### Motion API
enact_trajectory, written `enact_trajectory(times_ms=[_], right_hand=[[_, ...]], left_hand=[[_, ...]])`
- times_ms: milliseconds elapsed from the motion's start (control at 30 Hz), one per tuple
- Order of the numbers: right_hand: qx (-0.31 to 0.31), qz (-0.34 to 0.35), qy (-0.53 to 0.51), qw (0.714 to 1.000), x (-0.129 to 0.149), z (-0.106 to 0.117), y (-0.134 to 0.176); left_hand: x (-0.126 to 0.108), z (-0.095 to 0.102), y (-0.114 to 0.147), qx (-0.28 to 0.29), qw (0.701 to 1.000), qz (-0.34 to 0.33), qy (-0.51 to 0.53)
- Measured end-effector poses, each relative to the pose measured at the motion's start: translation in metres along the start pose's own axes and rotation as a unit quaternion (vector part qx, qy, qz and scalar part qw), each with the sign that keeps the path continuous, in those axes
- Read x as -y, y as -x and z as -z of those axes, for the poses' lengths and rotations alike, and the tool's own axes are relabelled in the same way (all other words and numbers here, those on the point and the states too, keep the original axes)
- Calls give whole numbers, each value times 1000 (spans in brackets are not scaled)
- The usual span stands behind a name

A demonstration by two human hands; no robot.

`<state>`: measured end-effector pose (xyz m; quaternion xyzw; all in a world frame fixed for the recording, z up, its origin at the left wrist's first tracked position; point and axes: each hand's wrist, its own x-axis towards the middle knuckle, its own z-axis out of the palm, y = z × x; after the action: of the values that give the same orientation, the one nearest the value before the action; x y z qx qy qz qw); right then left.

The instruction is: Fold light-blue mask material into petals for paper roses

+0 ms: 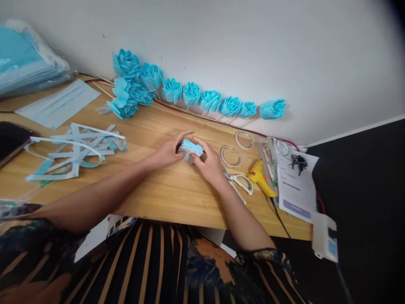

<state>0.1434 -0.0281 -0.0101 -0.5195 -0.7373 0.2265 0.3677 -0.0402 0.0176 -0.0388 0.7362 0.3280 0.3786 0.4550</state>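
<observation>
Between both hands, above the middle of the wooden table, is a small stack of folded blue-and-white mask fabric (191, 147). My left hand (171, 150) grips its left end, thumb and fingers closed around it. At the right end, my right hand (209, 158) pinches the stack between thumb and fingers. Pleated edges show on top, and a whitish flap hangs below. White-handled scissors (243, 184) lie beside my right wrist, their blades partly hidden by it. Two rolls of tape, one (230, 156) nearer and one (244, 140) farther, rest right of the hands.
Blue fabric flowers (210, 101) on sticks line the wall. Cut mask strips (76, 147), a flat mask sheet (60, 103), a phone (12, 141) and bagged masks (28, 59) lie left. A yellow glue gun (262, 178), papers (292, 185) and keys (299, 162) lie right.
</observation>
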Motion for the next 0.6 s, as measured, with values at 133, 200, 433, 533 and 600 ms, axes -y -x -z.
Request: enact_trajectory(times_ms=[133,200,433,533,600], right_hand=[[-27,30,13,999,3,1,1],[-36,41,20,998,3,1,1],[-2,23,13,1000,-1,-1,1],[-11,18,8,1000,3,0,1],[-17,6,-2,1000,4,1,1]], left_hand=[[-6,0,0,-13,1000,-15,15],[-9,1,-1,-18,1000,-13,19],[-9,0,-1,-13,999,11,-45],[-9,-1,-1,-21,998,25,-53],[-11,-1,-1,-21,999,34,-14]])
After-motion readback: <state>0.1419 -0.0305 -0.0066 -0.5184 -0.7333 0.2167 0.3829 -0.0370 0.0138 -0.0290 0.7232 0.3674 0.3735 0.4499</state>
